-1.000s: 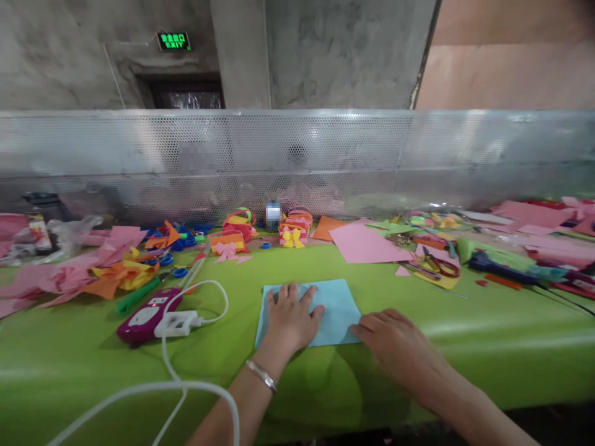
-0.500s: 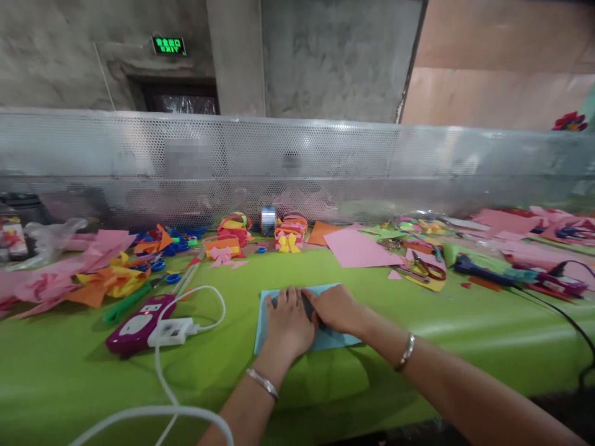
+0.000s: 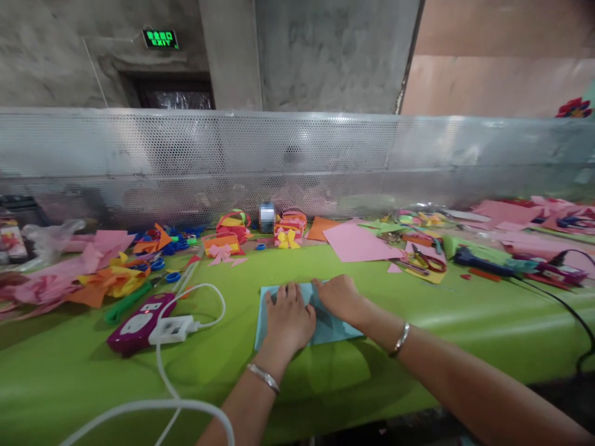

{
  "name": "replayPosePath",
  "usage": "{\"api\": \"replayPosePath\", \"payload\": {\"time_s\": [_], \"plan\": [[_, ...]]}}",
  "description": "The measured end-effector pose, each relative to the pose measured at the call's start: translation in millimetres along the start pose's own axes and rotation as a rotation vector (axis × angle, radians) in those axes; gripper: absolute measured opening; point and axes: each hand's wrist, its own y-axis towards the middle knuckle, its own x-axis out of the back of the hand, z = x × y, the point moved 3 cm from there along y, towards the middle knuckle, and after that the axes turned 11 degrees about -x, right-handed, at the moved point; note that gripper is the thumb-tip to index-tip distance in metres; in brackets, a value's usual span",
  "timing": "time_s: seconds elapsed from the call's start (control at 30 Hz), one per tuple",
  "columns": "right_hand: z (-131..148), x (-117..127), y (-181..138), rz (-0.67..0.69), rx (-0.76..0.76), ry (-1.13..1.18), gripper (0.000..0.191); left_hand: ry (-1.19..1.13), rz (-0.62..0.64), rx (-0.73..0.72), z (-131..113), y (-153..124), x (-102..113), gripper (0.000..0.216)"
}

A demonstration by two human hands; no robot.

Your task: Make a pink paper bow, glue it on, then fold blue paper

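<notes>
A light blue paper sheet [image 3: 334, 331] lies flat on the green tabletop [image 3: 418, 347] in front of me. My left hand [image 3: 287, 317] rests on its left half, palm down with fingers stretched forward. My right hand [image 3: 339, 297] lies across the sheet's upper middle, fingers flat and pressed against the paper, touching my left hand's fingertips. Both wrists wear thin silver bracelets. Neither hand holds anything.
A purple device [image 3: 139, 322] with a white plug and cable [image 3: 176, 328] sits to the left. Coloured paper scraps [image 3: 93, 272], paper bows [image 3: 288, 236], a pink sheet [image 3: 357, 243], scissors [image 3: 425, 260] and a glue gun [image 3: 483, 263] lie further back. A perforated metal screen [image 3: 297, 161] bounds the table.
My right hand came in from the sheet's right corner onto the paper beside my left hand, then slid slightly up and to the right. The left hand stayed put.
</notes>
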Motion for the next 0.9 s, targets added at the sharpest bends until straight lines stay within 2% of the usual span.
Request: {"api": "replayPosePath", "payload": {"time_s": [0.17,0.23,0.3,0.37,0.47,0.53,0.6,0.67,0.77,0.83,0.9], "plan": [[-47.7,-7.3,-3.6,0.061,-0.102,-0.07,0.03,-0.003,0.007,0.007,0.4,-0.5,-0.2,0.054],[-66.6,-4.6,-4.7,0.069,-0.136,-0.092,0.028,-0.006,0.004,0.008,0.1,-0.7,0.3,0.053],[-73.9,2.5,-7.7,0.037,-0.144,-0.089,0.028,-0.005,-0.001,0.009,-0.3,-0.9,1.2,0.053],[-64.2,10.4,-14.4,-0.027,-0.115,-0.058,0.03,0.0,0.003,0.011,-0.4,-1.0,2.3,0.052],[-24.5,15.2,-31.7,-0.113,0.002,0.018,0.037,0.017,0.027,0.005,-0.3,-0.7,4.0,0.052],[0.9,11.5,-44.7,-0.136,0.089,0.067,0.039,0.029,0.04,0.001,-0.1,-0.1,4.8,0.052],[9.1,3.3,-54.7,-0.142,0.097,0.09,0.041,0.033,0.048,0.006,0.2,0.8,4.9,0.051],[-2.9,-7.1,-60.6,-0.127,0.046,0.091,0.044,0.028,0.053,0.011,0.6,1.8,4.4,0.052],[-42.8,-17.4,-63.8,-0.089,-0.079,0.073,0.04,0.011,0.057,0.011,1.1,2.4,3.5,0.054],[-66.1,-14.9,-63.7,-0.075,-0.163,0.068,0.029,-0.001,0.049,0.005,1.1,1.9,3.6,0.055],[-74.0,-4.0,-62.8,-0.098,-0.216,0.083,0.028,-0.005,0.036,-0.001,1.3,0.9,4.3,0.054]]}}
